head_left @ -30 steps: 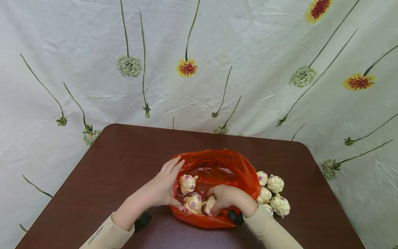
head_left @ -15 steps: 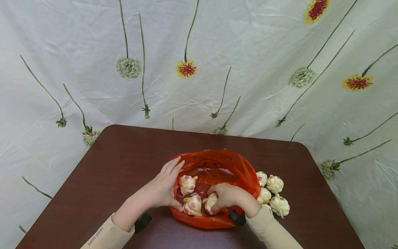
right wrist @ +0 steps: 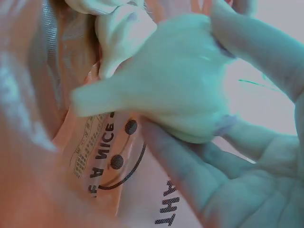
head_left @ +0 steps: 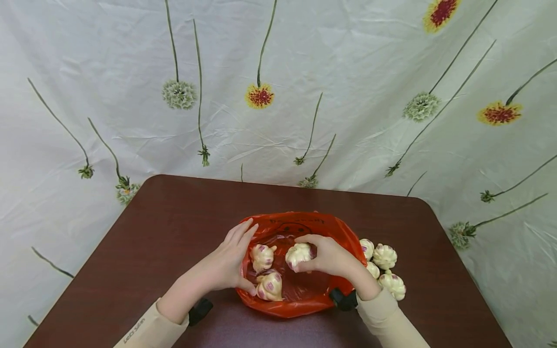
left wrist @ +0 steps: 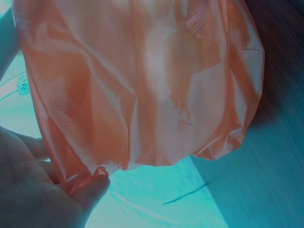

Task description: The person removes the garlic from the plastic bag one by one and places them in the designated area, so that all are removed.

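A red plastic bag (head_left: 300, 309) with a printed smiling face lies with its mouth wide on the table. My left hand (head_left: 228, 265) holds the bag's left rim; in the left wrist view the thumb (left wrist: 95, 192) pinches a fold of the plastic. With fingers and thumb curled round it, my right hand (head_left: 335, 259) grips a garlic bulb (head_left: 298, 256) over the bag's opening. The right wrist view shows this garlic bulb (right wrist: 175, 80) with its stem pointing left. Inside the bag at the left sit a garlic bulb (head_left: 262, 257) and a lower garlic bulb (head_left: 270, 286).
Several more garlic bulbs (head_left: 385, 256) are clustered on the dark brown table (head_left: 183, 212) just right of the bag, partly covered by the right forearm. A pale cloth with printed flowers (head_left: 278, 135) hangs behind the table's far edge.
My right hand has lifted the garlic bulb up from the bag's lower part and moved it toward the far side of the opening. The left hand stays at the rim.
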`<action>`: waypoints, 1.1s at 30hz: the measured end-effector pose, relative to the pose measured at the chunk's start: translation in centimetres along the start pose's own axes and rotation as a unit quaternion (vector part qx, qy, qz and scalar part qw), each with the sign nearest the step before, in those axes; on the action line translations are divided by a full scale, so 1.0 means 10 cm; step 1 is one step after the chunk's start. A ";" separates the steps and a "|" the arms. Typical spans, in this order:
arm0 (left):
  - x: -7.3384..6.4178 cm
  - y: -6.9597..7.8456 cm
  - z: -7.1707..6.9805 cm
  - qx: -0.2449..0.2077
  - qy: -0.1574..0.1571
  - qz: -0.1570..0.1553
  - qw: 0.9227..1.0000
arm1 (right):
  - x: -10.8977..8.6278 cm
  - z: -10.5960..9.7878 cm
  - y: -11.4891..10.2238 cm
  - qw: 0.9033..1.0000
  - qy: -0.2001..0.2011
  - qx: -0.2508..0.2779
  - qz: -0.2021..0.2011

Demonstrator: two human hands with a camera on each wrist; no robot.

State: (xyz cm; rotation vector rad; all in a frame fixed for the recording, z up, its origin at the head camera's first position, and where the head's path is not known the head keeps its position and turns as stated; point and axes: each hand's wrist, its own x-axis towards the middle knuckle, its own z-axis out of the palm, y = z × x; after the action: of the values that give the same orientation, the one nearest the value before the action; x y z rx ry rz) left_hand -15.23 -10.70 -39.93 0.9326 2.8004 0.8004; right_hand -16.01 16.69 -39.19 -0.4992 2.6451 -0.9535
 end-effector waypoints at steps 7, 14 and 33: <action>0.00 0.00 0.00 -0.003 0.002 0.003 1.000 | -0.05 -0.04 0.04 0.995 0.075 0.073 0.003; 0.00 0.00 0.00 -0.006 0.003 0.001 1.000 | -0.14 -0.16 0.03 0.972 0.117 0.202 0.010; 0.01 0.01 -0.01 -0.003 0.000 -0.003 1.000 | -0.69 -0.55 0.22 0.924 0.256 0.283 -0.022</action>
State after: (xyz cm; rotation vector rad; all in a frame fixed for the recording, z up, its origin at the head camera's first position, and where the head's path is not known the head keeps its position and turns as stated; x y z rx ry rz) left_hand -15.34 -10.64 -39.79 0.9214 2.7979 0.8091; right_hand -12.35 24.23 -35.51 -0.1805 2.5723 -2.0024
